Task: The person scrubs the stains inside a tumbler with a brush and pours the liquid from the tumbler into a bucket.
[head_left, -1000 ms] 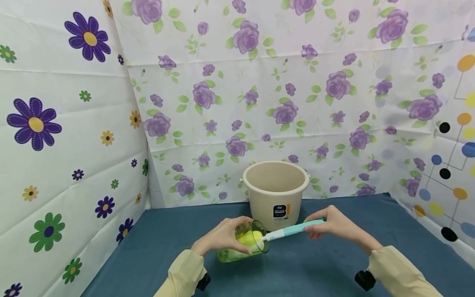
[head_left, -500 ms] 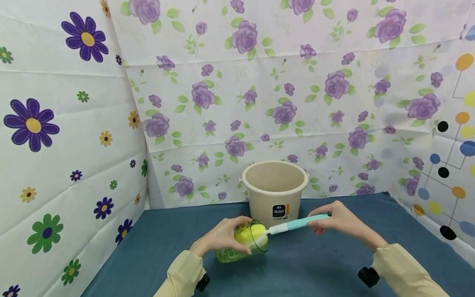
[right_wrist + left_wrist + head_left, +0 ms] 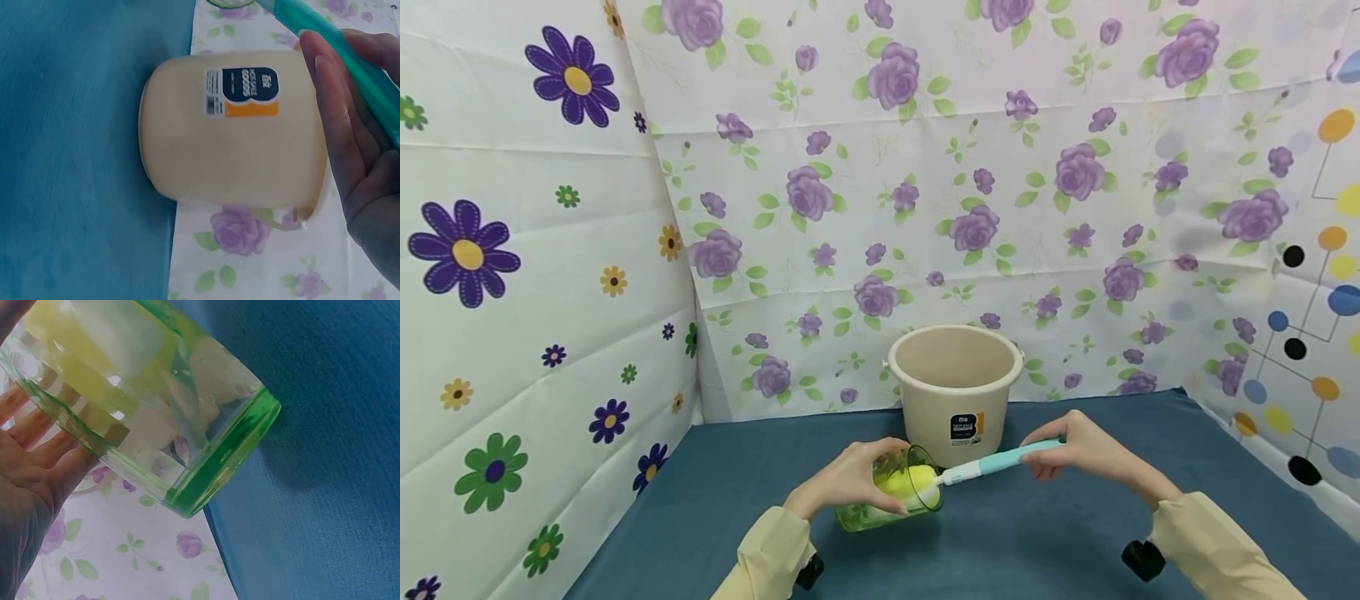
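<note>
My left hand point(image 3: 853, 479) grips a clear green glass cup point(image 3: 150, 425) that lies tilted, its mouth facing right. Between thumb and fingers of my right hand point(image 3: 1078, 450) is the turquoise-and-white handle of a cup brush point(image 3: 1000, 461). The brush's yellow-and-white sponge head point(image 3: 910, 482) sits inside the cup, near the mouth, seen through the glass. In the left wrist view, the thick green base point(image 3: 228, 456) of the cup points away from the palm. The right wrist view shows the turquoise handle point(image 3: 337, 47) running across the fingers.
A beige bucket point(image 3: 917, 417) with a label stands upright behind the hands, close to the cup and brush. Blue cloth point(image 3: 737, 467) covers the table. Flower-patterned sheets point(image 3: 850, 208) hang behind and at the left, with a dotted one at the right.
The brush moved slightly out of the cup to the right, then back a little to the left. The left hand and cup stay nearly in place.
</note>
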`<state>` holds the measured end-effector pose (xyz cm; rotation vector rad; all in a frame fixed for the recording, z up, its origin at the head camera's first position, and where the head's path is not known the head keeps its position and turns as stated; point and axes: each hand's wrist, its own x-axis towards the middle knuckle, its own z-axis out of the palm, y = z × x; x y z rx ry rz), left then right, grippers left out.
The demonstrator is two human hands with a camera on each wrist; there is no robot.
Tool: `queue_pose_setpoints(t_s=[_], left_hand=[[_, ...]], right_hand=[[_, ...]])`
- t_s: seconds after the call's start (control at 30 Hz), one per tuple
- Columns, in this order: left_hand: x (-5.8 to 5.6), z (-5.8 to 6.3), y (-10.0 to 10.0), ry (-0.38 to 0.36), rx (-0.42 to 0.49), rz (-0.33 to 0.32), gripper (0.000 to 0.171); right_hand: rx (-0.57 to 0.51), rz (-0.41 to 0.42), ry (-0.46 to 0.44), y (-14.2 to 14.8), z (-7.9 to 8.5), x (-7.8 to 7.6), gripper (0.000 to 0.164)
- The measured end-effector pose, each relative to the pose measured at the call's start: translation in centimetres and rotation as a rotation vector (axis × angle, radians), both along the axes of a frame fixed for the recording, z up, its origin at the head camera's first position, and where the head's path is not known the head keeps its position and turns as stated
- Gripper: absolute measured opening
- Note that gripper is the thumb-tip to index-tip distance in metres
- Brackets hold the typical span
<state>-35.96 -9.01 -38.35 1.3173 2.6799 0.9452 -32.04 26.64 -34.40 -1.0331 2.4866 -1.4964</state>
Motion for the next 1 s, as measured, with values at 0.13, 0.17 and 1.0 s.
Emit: queue_pose_setpoints(t_s=[0.13, 0.17, 1.0], left_hand=[[0.1, 0.0, 0.1, -0.001, 0.006, -0.002, 0.080], [0.0, -0.1, 0.1, 0.003, 0.007, -0.004, 0.080], [0.2, 0.2, -0.2, 0.001, 0.009, -0.001, 0.080]], right_hand=[[-0.013, -0.007, -0.008, -0.7, 0.1, 0.3, 0.020], [-0.020, -0.008, -0.010, -0.9, 0.2, 0.5, 0.020], [0.029, -0.032, 0.033, -0.8, 0.4, -0.1, 0.021]])
